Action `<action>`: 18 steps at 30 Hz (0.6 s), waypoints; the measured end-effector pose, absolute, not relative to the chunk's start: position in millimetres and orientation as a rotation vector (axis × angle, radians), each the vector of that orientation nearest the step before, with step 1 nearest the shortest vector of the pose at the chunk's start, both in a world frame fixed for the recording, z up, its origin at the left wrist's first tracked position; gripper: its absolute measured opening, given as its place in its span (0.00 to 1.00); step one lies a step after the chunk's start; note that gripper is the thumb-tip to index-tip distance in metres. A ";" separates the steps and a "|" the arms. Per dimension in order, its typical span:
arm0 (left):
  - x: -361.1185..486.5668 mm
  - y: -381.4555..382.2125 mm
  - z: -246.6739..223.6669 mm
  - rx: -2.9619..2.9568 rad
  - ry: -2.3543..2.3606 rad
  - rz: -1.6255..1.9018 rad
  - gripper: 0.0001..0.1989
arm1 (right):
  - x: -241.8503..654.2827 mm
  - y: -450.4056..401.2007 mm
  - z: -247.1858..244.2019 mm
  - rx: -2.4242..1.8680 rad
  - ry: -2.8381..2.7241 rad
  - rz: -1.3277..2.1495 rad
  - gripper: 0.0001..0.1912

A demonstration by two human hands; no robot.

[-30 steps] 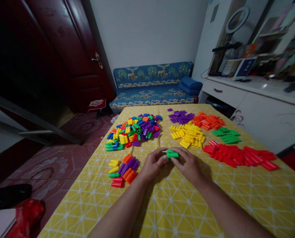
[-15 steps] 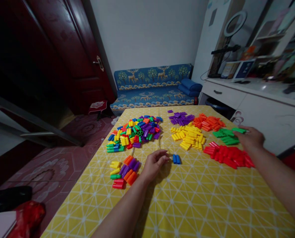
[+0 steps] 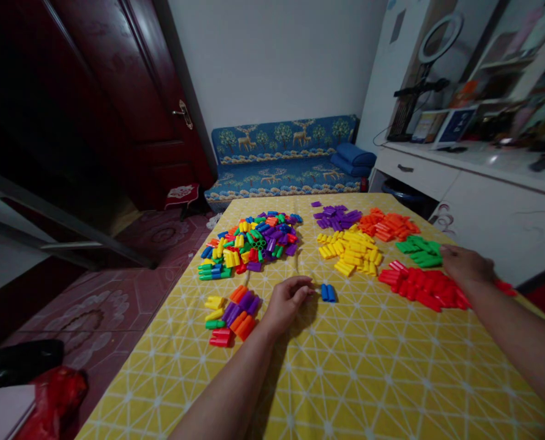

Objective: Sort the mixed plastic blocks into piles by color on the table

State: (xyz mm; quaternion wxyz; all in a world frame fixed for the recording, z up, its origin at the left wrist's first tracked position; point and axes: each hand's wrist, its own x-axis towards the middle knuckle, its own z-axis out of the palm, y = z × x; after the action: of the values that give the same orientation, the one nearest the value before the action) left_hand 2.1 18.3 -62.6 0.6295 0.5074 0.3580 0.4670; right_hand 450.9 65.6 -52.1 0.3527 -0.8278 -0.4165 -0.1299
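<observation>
My left hand [image 3: 288,302] rests on the table with fingers loosely curved and thumb apart; nothing shows in it. Just right of its fingertips lies a pair of blue plastic tube pieces [image 3: 328,293]. At the right, my right hand [image 3: 467,266] is at the edge of the green pieces [image 3: 419,250], its fingertips beside them and no piece visible in its grasp. Below that hand spreads a pile of red pieces [image 3: 423,287], partly covered by the forearm. Left of my left hand sits a small mixed group, including purple pieces [image 3: 241,308].
A large mixed-colour heap [image 3: 256,241] lies at the table's left. Yellow [image 3: 352,250], purple [image 3: 336,217] and orange [image 3: 386,225] piles stand toward the back right. The yellow patterned tablecloth [image 3: 345,373] covers the table. A blue sofa [image 3: 281,162] and white cabinet [image 3: 496,195] are beyond.
The green piece in my right hand now lies with the green pile, let go. That hand has dropped slightly and drawn to the right. My left hand stays in place.
</observation>
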 end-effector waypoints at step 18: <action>1.7 18.4 -65.7 1.198 0.801 1.071 0.16 | 168.2 -15.1 -41.0 -1.636 -2.045 0.111 0.20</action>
State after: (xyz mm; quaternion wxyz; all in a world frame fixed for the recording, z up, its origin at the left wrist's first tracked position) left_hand 1.7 18.4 -65.7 0.6231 0.5218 0.3489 0.4665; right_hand 168.2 -15.1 -41.0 0.2573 -0.6030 -0.7540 0.0409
